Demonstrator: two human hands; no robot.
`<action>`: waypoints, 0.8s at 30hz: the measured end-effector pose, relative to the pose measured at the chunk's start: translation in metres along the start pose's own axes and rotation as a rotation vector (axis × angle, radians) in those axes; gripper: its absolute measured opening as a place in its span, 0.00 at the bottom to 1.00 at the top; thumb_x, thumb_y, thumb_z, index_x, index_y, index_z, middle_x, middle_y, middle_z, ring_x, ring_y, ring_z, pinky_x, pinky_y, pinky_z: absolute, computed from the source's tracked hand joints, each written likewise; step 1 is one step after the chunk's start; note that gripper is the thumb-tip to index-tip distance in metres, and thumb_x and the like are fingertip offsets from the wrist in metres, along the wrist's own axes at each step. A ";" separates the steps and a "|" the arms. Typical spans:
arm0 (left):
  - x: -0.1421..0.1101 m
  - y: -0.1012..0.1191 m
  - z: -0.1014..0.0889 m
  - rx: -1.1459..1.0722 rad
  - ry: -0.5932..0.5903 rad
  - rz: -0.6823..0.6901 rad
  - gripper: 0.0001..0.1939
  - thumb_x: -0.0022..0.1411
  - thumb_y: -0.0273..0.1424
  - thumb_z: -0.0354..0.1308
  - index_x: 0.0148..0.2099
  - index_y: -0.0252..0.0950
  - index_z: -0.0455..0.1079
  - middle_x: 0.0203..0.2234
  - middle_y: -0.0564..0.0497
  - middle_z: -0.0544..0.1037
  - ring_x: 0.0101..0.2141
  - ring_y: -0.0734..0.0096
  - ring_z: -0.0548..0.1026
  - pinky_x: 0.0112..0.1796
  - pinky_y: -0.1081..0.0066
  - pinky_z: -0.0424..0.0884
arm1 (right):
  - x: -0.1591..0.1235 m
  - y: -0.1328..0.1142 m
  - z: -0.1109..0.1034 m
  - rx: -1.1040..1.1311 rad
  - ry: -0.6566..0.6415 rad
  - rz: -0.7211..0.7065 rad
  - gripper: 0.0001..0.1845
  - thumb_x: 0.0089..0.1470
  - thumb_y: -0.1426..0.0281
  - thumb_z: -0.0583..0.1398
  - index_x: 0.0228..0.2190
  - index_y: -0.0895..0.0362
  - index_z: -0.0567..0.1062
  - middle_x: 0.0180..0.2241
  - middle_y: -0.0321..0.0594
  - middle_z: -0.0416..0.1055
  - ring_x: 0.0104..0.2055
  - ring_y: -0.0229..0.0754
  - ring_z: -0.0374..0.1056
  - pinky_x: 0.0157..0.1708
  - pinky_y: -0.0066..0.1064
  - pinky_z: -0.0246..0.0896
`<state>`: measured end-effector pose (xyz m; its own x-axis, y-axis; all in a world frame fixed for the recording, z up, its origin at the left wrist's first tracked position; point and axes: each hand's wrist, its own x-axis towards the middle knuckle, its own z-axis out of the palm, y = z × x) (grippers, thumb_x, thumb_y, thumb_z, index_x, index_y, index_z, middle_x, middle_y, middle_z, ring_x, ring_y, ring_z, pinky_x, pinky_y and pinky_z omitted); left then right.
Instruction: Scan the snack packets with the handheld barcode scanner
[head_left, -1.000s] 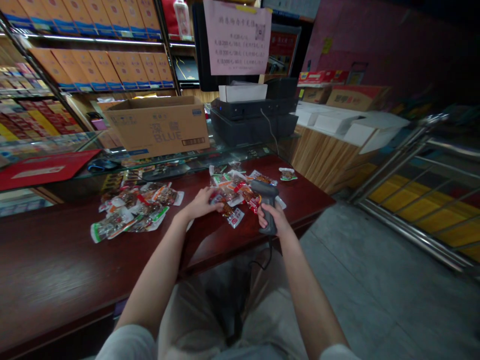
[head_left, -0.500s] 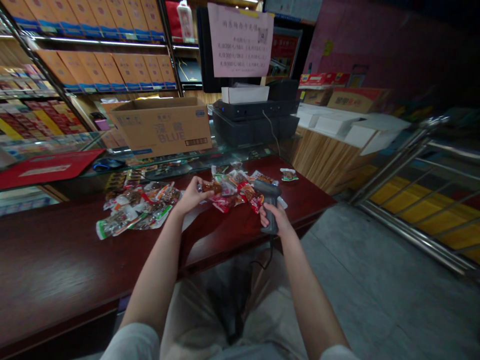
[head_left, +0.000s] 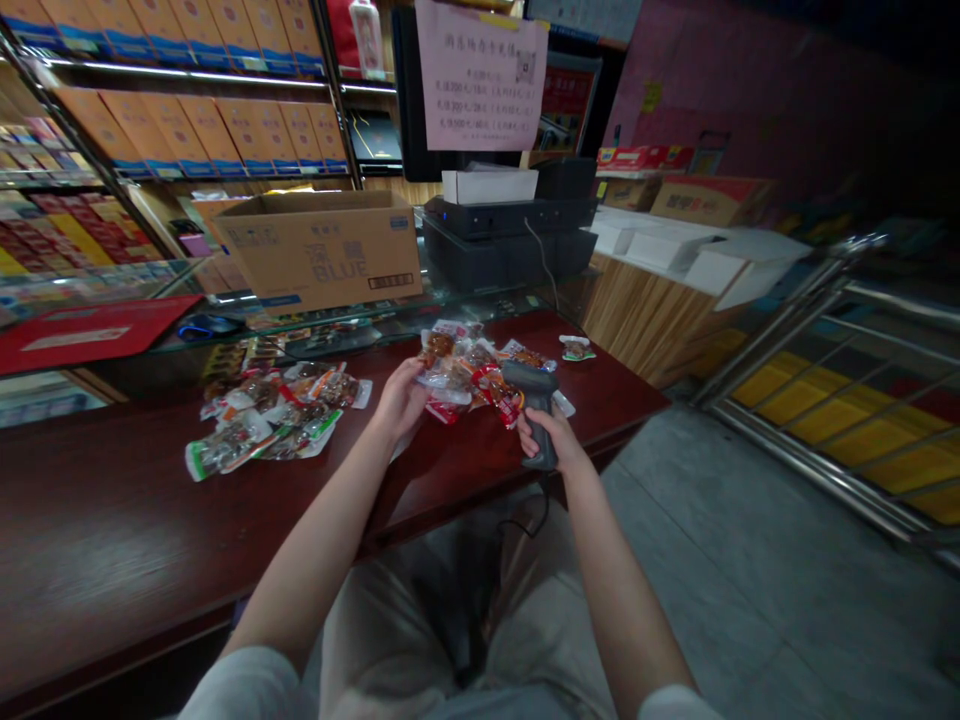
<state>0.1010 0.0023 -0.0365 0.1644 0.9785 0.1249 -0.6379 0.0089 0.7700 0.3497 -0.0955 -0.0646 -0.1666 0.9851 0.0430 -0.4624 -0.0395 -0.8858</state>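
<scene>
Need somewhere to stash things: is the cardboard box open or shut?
Open: the cardboard box shows its inner wall above the front rim.

Beyond the grey floor stands a pink wall (dim toward the right).

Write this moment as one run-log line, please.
left hand: touching brown snack packet, grip unclear | right hand: holding barcode scanner | packet pile: on table, left of left hand | lone packet: apart, beyond scanner
</scene>
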 end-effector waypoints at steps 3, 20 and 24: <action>0.003 -0.003 -0.003 0.000 0.012 -0.026 0.08 0.55 0.29 0.67 0.35 0.35 0.70 0.33 0.49 0.78 0.35 0.71 0.77 0.44 0.69 0.75 | 0.001 0.001 -0.001 -0.002 -0.004 0.002 0.20 0.48 0.60 0.67 0.37 0.55 0.66 0.18 0.24 0.64 0.12 0.30 0.55 0.12 0.24 0.52; -0.005 -0.015 0.011 0.150 0.106 0.066 0.18 0.48 0.35 0.74 0.32 0.37 0.66 0.27 0.56 0.73 0.27 0.76 0.73 0.32 0.72 0.74 | 0.003 0.006 -0.002 -0.032 -0.070 0.010 0.18 0.50 0.62 0.67 0.23 0.55 0.64 0.18 0.28 0.63 0.12 0.28 0.54 0.11 0.23 0.54; -0.006 -0.017 0.013 0.217 0.103 0.082 0.18 0.48 0.36 0.73 0.32 0.37 0.66 0.27 0.55 0.73 0.28 0.75 0.71 0.32 0.72 0.71 | 0.004 0.005 -0.002 -0.038 -0.094 0.026 0.18 0.51 0.62 0.66 0.22 0.55 0.63 0.17 0.29 0.62 0.12 0.29 0.54 0.11 0.23 0.54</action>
<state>0.1210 -0.0062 -0.0418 0.0338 0.9900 0.1368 -0.4677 -0.1053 0.8776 0.3484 -0.0917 -0.0699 -0.2594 0.9638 0.0613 -0.4235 -0.0564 -0.9041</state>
